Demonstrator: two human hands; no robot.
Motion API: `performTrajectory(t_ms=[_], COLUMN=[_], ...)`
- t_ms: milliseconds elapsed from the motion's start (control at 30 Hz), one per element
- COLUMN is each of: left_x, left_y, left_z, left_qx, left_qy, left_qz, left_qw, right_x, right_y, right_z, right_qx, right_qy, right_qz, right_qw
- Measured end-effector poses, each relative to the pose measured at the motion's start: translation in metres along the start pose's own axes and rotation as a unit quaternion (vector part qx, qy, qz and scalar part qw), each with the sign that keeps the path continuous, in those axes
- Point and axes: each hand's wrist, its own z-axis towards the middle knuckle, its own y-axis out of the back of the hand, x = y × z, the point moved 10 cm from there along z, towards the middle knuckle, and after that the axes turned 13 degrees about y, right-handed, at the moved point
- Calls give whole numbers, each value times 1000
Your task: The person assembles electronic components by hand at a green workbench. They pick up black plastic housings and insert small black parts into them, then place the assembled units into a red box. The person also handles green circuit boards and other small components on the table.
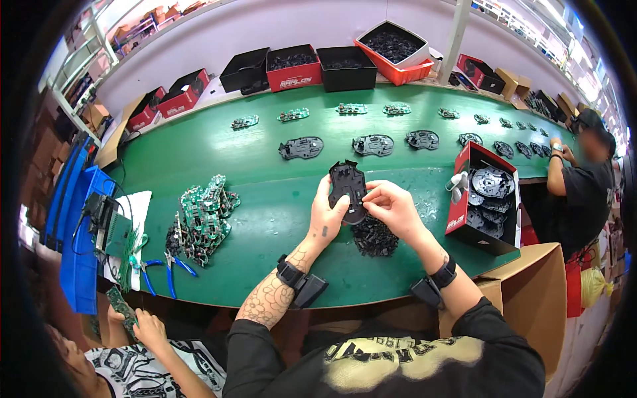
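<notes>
My left hand (322, 219) is closed around a black plastic mouse base (346, 184), held tilted above the green table with its inner side up. The thumb presses on its lower part. Thumb and fingertips of my right hand (393, 207) are pinched together at the base's right edge. Whatever they grip is too small to make out. Just below the hands lies a heap of small black parts (375, 237). Beyond them, a row of similar black bases (300, 148) runs across the table, with a row of green circuit boards (352, 109) behind it.
Loose circuit boards (204, 215) are heaped at left, near blue-handled pliers (170, 275) and a blue bin (74, 265). A red box (462, 192) of mouse bases stands right, above an open carton (531, 292). Parts boxes (292, 79) line the back. Co-workers sit left and right.
</notes>
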Motion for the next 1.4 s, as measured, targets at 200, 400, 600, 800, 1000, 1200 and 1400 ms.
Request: performTrajectory(t_ms=[200, 400, 600, 800, 1000, 1200, 1400], left_x=[-6, -8, -9, 14, 24, 15, -4], left_y=[5, 2, -9, -7, -17, 21, 11], left_z=[-1, -1, 1, 9, 15, -7, -34], left_qx=[-10, -6, -1, 73, 132, 103, 89], left_qy=[-15, -19, -46, 39, 81, 68, 85], left_qz=[37, 40, 71, -8, -81, -39, -56], left_qw=[999, 999, 996, 997, 985, 992, 991], right_x=[-3, 6, 29, 9, -5, -15, -4], right_y=[-6, -6, 0, -10, -6, -47, -48], right_z=[-3, -5, -11, -21, -23, -18, -12], right_qx=[14, -11, -73, -119, -174, -100, -58], right_qy=[-3, 37, 147, 130, 80, -61, -20], right_qz=[13, -39, -172, -178, -91, 90, 83], right_qw=[1000, 998, 971, 968, 977, 989, 995])
